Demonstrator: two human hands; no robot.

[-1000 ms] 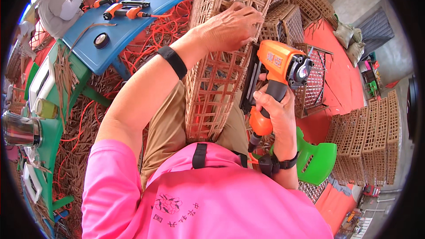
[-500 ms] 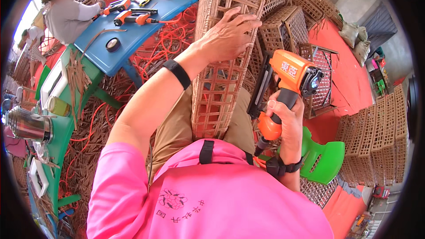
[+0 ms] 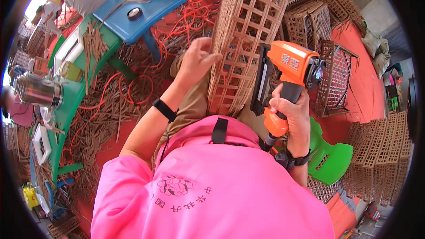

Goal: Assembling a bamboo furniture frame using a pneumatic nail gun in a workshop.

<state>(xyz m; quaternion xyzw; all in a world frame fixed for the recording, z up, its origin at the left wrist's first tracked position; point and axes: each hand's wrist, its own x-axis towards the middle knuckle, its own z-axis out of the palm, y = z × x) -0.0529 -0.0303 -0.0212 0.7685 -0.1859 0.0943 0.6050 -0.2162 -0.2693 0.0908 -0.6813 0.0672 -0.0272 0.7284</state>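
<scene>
Close by: left hand [image 3: 197, 62] flat on woven lattice panel [image 3: 248, 40]; right hand [image 3: 290, 110] clenched around orange nail gun [image 3: 287, 79] (green chair [image 3: 330, 157] beside, orange hoses [image 3: 133, 88] underfoot).

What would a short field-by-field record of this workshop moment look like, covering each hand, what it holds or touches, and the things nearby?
left hand: resting on the edge of the tall woven rattan lattice basket
right hand: gripping the orange and black nail gun
nail gun position: beside the basket's right side, nose toward the weave
wrists: black band on each
behind the basket: blue plastic table with orange tools
person's right: green plastic chair
floor: loose rattan strips, orange hose
</scene>
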